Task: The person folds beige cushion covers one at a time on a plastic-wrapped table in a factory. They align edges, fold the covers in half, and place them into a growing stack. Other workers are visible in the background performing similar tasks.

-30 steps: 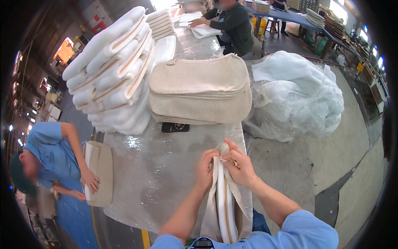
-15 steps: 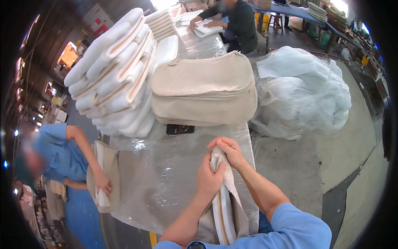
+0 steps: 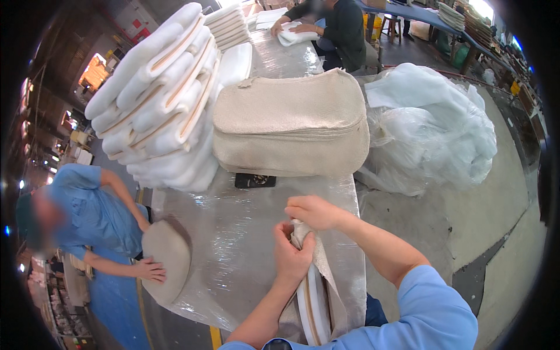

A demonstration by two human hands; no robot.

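A beige fabric cushion cover [image 3: 325, 277] stretches from the table toward my body, with a white padded insert [image 3: 309, 309] showing a brown stripe in its opening. My left hand [image 3: 293, 252] is closed around the gathered far end of the cover, thumb on one side and fingers on the other. Just above that tip, my right hand [image 3: 315, 212] is curled into a pinch; whatever lies between its fingers is hidden. Beyond my hands sit stacked beige cushions [image 3: 286, 111], and a dark phone-like flat object [image 3: 255, 181] lies against their near edge.
White padded inserts [image 3: 157, 93] rise in a tall pile at the left of the plastic-covered table [image 3: 233, 245]. A clear bag of white padding [image 3: 431, 128] stands at right. One co-worker [image 3: 96, 210] handles a beige cushion [image 3: 166, 262] at left; another [image 3: 344, 32] handles white padding behind.
My right hand has shifted a little left and come off the cover's tip, its elbow swinging outward. My left hand keeps its hold. The left co-worker's cushion has turned flat side up.
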